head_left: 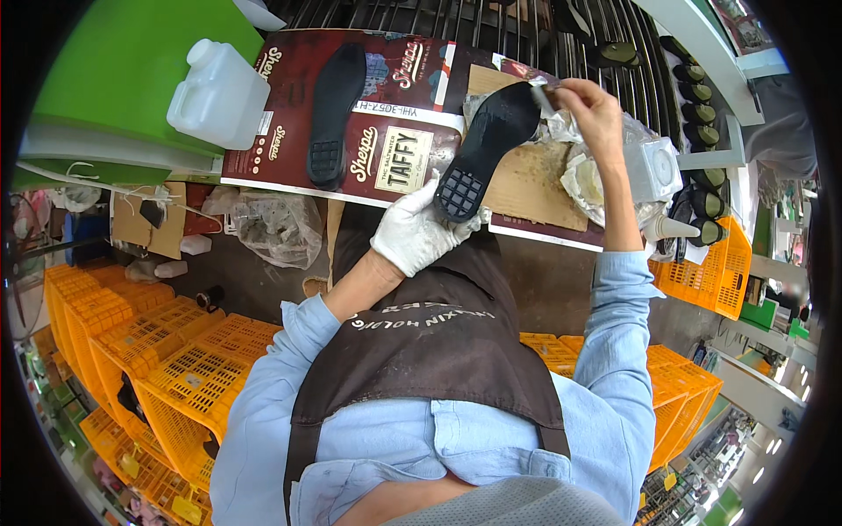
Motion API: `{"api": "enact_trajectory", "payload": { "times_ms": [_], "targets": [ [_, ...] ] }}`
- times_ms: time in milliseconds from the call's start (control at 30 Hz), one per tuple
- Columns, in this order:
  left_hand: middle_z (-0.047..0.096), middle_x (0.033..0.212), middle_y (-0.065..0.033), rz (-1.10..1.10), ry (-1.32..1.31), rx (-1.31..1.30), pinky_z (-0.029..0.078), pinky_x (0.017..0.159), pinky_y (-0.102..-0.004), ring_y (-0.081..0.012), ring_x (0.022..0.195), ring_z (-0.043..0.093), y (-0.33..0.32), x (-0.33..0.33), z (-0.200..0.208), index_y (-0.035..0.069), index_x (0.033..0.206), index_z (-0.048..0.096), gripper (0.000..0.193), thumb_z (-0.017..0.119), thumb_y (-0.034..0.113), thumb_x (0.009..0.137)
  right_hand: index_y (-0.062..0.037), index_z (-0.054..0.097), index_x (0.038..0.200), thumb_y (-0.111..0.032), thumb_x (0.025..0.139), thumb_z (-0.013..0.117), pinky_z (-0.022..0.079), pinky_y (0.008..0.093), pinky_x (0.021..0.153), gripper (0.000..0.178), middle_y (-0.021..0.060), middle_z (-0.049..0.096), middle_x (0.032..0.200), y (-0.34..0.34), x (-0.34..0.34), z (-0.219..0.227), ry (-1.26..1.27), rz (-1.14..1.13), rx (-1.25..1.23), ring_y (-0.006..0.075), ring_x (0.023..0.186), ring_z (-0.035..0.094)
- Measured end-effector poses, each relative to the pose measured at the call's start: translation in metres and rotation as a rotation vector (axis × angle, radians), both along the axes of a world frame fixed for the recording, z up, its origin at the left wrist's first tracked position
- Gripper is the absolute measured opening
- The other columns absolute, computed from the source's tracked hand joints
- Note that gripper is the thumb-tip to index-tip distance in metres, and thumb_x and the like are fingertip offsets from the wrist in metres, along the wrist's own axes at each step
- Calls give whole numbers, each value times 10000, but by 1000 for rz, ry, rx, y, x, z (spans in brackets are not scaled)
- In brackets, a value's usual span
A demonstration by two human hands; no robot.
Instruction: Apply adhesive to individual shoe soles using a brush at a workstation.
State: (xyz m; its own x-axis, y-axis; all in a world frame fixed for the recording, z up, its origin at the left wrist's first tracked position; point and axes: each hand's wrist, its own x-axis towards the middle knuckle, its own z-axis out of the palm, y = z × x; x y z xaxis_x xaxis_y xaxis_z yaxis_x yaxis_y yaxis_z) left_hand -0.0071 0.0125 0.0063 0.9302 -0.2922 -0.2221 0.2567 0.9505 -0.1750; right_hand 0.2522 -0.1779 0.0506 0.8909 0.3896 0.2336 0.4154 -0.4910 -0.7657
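Observation:
My left hand [417, 230], in a white glove, grips a black shoe sole [495, 131] by its heel end, where a grid of square hollows shows. The sole slants away to the upper right. At its toe end my bare right hand [596, 118] pinches a small brush [547, 98], whose bristles are at the sole's edge; whether they touch it I cannot tell. Another black sole [336, 114] lies on the dark red printed cardboard [285, 180] to the left. Beneath my right forearm is a plastic-wrapped tub [586, 182] with something yellowish inside.
A white plastic jug [219, 96] stands at the left, beside a green panel [114, 79]. Behind the cardboard run metal rollers [421, 19]. Shoes with green insides [702, 114] line the right. Orange crates [197, 368] are stacked on both sides. A translucent container [656, 168] sits right of the tub.

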Motion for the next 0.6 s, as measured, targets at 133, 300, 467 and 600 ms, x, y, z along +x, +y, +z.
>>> {"api": "enact_trajectory", "payload": {
  "times_ms": [133, 300, 467, 600],
  "targets": [
    [542, 1242, -189, 36, -38, 15, 520, 845, -435, -334, 1063, 574, 4, -7, 4, 15, 1313, 462, 414, 428, 289, 1005, -6, 713, 988, -163, 815, 709, 537, 301, 705, 233, 142, 719, 845, 0, 15, -9, -168, 105, -225, 190, 751, 697],
    [533, 1262, -192, 78, -110, 24, 514, 865, -449, -344, 1093, 561, 11, -14, 8, 17, 1341, 443, 441, 455, 289, 994, -19, 714, 1004, -165, 820, 702, 539, 295, 705, 235, 143, 721, 868, 11, 25, 0, -40, 149, -153, 189, 766, 702],
    [511, 1282, -218, 108, -37, -15, 524, 883, -468, -404, 1105, 552, 16, -21, 6, 29, 1388, 398, 443, 406, 269, 1015, -14, 710, 1023, -162, 825, 698, 542, 292, 689, 248, 130, 727, 852, 27, 31, 7, -75, 74, -273, 171, 735, 701],
    [513, 1280, -218, 136, -58, -35, 524, 885, -464, -404, 1098, 555, 18, -23, 3, 33, 1387, 399, 437, 401, 265, 1017, 30, 699, 1018, -103, 833, 683, 535, 261, 734, 228, 132, 720, 874, 39, 26, 14, 46, 458, 6, 149, 782, 682]
  ]
}}
